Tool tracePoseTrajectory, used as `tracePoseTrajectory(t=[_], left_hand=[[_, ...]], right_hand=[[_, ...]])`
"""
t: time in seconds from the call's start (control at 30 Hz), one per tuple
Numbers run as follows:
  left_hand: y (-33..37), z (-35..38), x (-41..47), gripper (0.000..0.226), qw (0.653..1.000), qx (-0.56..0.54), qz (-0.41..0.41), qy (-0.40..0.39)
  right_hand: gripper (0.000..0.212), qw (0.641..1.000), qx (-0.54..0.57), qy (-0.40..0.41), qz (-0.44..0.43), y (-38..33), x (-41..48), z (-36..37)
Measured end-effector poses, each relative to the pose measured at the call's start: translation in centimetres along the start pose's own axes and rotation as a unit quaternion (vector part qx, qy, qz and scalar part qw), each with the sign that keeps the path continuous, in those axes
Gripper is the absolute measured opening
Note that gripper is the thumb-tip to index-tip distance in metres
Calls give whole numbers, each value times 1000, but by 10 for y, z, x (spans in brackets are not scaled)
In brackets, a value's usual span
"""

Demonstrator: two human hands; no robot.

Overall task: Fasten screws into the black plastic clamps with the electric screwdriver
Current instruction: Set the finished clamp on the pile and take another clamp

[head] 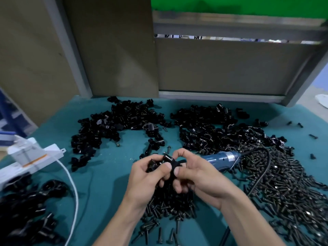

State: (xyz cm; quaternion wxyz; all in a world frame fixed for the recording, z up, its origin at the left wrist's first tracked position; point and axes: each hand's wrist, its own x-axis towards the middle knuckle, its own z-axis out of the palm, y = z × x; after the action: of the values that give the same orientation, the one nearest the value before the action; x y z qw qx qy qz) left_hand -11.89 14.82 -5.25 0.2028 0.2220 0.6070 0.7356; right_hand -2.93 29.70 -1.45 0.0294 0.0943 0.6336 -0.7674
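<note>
My left hand (149,176) and my right hand (193,174) meet over the middle of the teal mat, both pinching a black plastic clamp (169,161) held between the fingertips. My left hand also cups more black clamp pieces in its palm. The blue electric screwdriver (221,159) lies on the mat just behind my right hand, its black cable (264,167) curving over the screws. A big heap of dark screws (284,189) spreads to the right and under my wrists. Loose clamps lie in two piles at the back (113,126) (205,125).
A white power strip (30,162) with a white cord (71,180) sits at the left edge. More black clamps (28,213) fill the near left corner. Cardboard panels (113,47) and a metal frame (230,96) wall off the back of the mat.
</note>
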Motion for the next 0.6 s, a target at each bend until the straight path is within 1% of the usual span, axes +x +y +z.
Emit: tracePoseTrajectory(t=[0.07,0.1,0.13,0.17,0.2,0.23,0.3,0.4,0.43,0.47,0.5,0.57,0.6], left_hand=[[-2,-1,3,17,1000,-10,4,24],[-2,-1,4,17,999,-10,14,34],[-3,0,4,14,999,-4,27,44],[-4,2,4,10,998,2,37,59],[-6,3,3,8,996,4,43,76],[-7,3,2,7,995,4,46,91],[-9,1,-1,7,994,7,48,93],[-7,-3,-8,13,996,21,65,64],[-7,-3,-9,17,995,22,71,59],[-6,-4,-9,20,995,22,74,56],[-6,-4,-9,25,996,25,71,54],[-8,-5,-7,47,997,37,44,45],[-9,-6,-6,60,998,46,29,34]], right_hand=[[12,999,-4,36,-8,4,3,-3],[10,997,-25,73,-26,4,5,-3],[11,989,-69,120,-53,5,6,-2],[15,973,-133,171,-84,5,7,0],[21,948,-206,213,-113,5,8,3],[25,923,-272,234,-139,6,8,7],[34,888,-359,236,-165,10,6,14],[44,861,-408,237,-189,15,2,20],[44,856,-418,231,-196,15,2,21],[40,861,-408,227,-202,15,2,21],[33,875,-378,227,-201,13,3,19],[27,902,-329,211,-182,7,4,10],[29,912,-326,181,-172,4,4,6]])
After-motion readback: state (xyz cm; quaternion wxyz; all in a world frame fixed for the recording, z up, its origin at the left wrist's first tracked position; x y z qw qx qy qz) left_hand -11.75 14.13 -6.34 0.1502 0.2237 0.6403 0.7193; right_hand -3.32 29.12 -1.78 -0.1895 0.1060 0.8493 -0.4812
